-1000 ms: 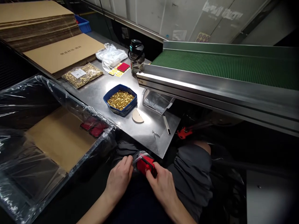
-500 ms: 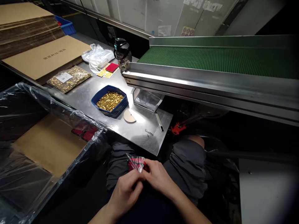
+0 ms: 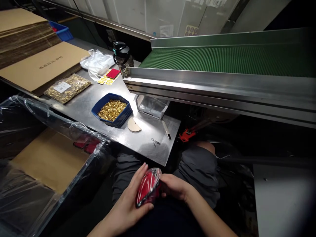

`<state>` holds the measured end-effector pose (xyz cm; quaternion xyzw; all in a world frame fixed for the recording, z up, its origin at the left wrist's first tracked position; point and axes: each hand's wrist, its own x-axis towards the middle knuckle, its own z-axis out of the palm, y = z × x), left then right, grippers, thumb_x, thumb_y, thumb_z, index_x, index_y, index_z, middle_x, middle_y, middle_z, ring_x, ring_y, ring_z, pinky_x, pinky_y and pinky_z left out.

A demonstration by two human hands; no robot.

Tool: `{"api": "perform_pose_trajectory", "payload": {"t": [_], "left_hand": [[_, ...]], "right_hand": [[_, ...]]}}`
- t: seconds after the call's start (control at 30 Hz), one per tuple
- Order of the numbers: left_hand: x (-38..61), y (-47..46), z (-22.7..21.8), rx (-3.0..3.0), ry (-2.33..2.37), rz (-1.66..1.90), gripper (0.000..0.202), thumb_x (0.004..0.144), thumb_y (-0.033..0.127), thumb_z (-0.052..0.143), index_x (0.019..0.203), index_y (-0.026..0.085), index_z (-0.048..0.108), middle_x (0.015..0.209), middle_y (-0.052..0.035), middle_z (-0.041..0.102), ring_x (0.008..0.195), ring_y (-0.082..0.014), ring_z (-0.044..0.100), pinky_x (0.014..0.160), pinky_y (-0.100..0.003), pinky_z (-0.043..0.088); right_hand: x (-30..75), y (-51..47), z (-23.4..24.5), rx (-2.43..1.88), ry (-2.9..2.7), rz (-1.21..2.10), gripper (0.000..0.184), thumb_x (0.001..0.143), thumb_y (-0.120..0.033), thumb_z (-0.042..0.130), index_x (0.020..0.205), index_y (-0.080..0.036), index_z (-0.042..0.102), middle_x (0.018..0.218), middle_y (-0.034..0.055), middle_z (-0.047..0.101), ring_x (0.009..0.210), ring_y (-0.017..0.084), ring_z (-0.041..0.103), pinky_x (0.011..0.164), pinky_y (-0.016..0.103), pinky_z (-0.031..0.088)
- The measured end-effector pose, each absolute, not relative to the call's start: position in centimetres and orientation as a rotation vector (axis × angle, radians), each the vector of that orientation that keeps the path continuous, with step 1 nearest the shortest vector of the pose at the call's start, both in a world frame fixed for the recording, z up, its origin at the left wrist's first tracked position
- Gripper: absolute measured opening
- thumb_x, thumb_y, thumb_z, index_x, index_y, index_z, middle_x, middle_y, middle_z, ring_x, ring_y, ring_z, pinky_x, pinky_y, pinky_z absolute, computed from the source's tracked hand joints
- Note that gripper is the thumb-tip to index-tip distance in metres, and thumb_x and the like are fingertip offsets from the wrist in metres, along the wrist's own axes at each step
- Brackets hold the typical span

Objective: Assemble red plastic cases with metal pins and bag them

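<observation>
Over my lap I hold a red item wrapped in a clear plastic bag (image 3: 147, 188). My left hand (image 3: 130, 204) cups it from below and the left, fingers curled round it. My right hand (image 3: 174, 187) grips its right end with closed fingers. Just ahead, a steel table (image 3: 145, 148) carries a blue tray of small brass parts (image 3: 111, 110). At my left stands a plastic-lined carton (image 3: 53, 158) with two red bagged items (image 3: 86, 144) lying on its cardboard bottom.
A green conveyor belt (image 3: 222, 59) with a steel frame runs at the right. On the table lie a bag of brass parts (image 3: 67, 88), a dark bottle (image 3: 122, 56), white bags (image 3: 96, 62), a clear bin (image 3: 151, 106), a tan half-disc (image 3: 133, 125) and a small blade (image 3: 166, 129). Flat cardboard (image 3: 39, 65) is stacked far left.
The bagged red item has been turned in my hands so its broad red face shows, and my left hand has come under it. The view has shifted right.
</observation>
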<state>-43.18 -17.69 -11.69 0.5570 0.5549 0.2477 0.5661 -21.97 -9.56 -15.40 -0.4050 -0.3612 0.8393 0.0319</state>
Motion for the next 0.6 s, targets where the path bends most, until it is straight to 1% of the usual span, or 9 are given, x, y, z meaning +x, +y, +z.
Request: {"api": "perform_pose_trajectory", "payload": {"t": [0.03,0.07,0.13,0.2,0.3,0.4,0.47,0.53,0.6], "left_hand": [[-43.3,-18.0,-12.2,1.194,1.334,0.617,0.096,0.086,0.038,0.073,0.16,0.038,0.011,0.17,-0.0064,0.014,0.153,-0.034,0.024,0.125,-0.055,0.022],[-43.4,-18.3,-12.7,1.079,1.344,0.651,0.098,0.086,0.04,0.074,0.16,0.038,0.01,0.17,-0.0074,0.014,0.153,-0.0339,0.025,0.125,-0.055,0.023],[-43.7,-18.9,-13.8,0.882,1.305,0.71,0.101,0.084,0.044,0.076,0.16,0.038,0.009,0.17,-0.0096,0.015,0.152,-0.0335,0.028,0.124,-0.054,0.026],[-43.9,-19.4,-14.6,0.708,1.237,0.77,0.104,0.081,0.046,0.078,0.16,0.037,0.012,0.169,-0.0124,0.02,0.151,-0.0332,0.031,0.123,-0.053,0.027],[-43.8,-19.4,-15.0,0.447,1.178,0.861,0.099,0.077,0.047,0.081,0.158,0.033,0.025,0.163,-0.0148,0.035,0.148,-0.0342,0.037,0.123,-0.053,0.028],[-43.5,-19.0,-14.5,0.258,1.164,0.877,0.079,0.076,0.045,0.081,0.145,0.025,0.049,0.152,-0.0142,0.052,0.14,-0.0355,0.048,0.122,-0.052,0.03],[-43.4,-18.7,-14.0,0.13,1.168,0.859,0.067,0.076,0.04,0.082,0.136,0.022,0.058,0.143,-0.0131,0.061,0.134,-0.0342,0.056,0.12,-0.049,0.034],[-43.6,-18.7,-13.7,-0.04,1.19,0.851,0.06,0.077,0.035,0.081,0.132,0.021,0.062,0.134,-0.0118,0.068,0.125,-0.0319,0.063,0.115,-0.047,0.043],[-44.0,-18.8,-13.7,-0.15,1.168,0.855,0.053,0.081,0.034,0.077,0.13,0.019,0.064,0.128,-0.0113,0.072,0.119,-0.03,0.067,0.108,-0.044,0.049]], "right_hand": [[-21.4,-9.9,-15.2,-1.22,-1.135,2.588,0.062,0.089,-0.072,0.05,0.074,-0.016,0.069,0.071,0.0034,0.065,0.06,0.012,0.057,0.054,0.022,0.037],[-20.8,-10.3,-14.9,-1.199,-1.166,2.576,0.057,0.085,-0.07,0.06,0.073,-0.016,0.071,0.074,0.0039,0.068,0.065,0.014,0.061,0.059,0.023,0.041],[-20.0,-11.1,-14.5,-1.216,-1.223,2.484,0.043,0.072,-0.059,0.08,0.071,-0.016,0.073,0.073,0.0024,0.07,0.073,0.018,0.064,0.069,0.026,0.045],[-19.6,-11.6,-14.4,-1.317,-1.23,2.319,0.032,0.067,-0.046,0.088,0.073,-0.018,0.076,0.073,0.001,0.071,0.077,0.019,0.064,0.076,0.029,0.045],[-20.1,-12.1,-15.4,-1.493,-1.139,2.031,0.031,0.081,-0.048,0.077,0.084,-0.017,0.077,0.081,0.0031,0.072,0.077,0.019,0.062,0.076,0.03,0.046],[-21.1,-12.2,-16.5,-1.595,-1.08,1.795,0.037,0.09,-0.051,0.064,0.092,-0.015,0.073,0.085,0.0069,0.071,0.075,0.019,0.06,0.071,0.03,0.047],[-21.6,-12.0,-16.5,-1.647,-1.114,1.643,0.038,0.091,-0.052,0.061,0.094,-0.015,0.071,0.086,0.0085,0.07,0.077,0.021,0.06,0.073,0.033,0.049],[-22.0,-11.5,-15.4,-1.672,-1.177,1.483,0.037,0.092,-0.051,0.061,0.1,-0.017,0.071,0.098,0.0102,0.069,0.091,0.025,0.062,0.087,0.038,0.049],[-22.4,-10.6,-13.5,-1.593,-1.392,1.385,0.037,0.09,-0.05,0.065,0.114,-0.023,0.071,0.123,0.011,0.065,0.118,0.029,0.056,0.109,0.043,0.038]]}}
